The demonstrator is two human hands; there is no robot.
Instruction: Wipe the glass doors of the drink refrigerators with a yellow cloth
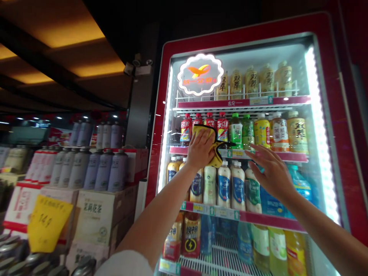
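Note:
My left hand presses a yellow cloth with black edging flat against the glass door of a drinks fridge. Part of the cloth is hidden under the palm, and a loose corner sticks out to the right. My right hand is raised in front of the same door, fingers spread and holding nothing. Whether its fingertips touch the glass I cannot tell. Behind the pane, red-capped bottles and green bottles stand near the cloth.
The fridge has a red frame and a glowing round sign at upper left. Lower shelves hold white-capped bottles. To the left are stacked cartons topped with purple bottles and a yellow price tag.

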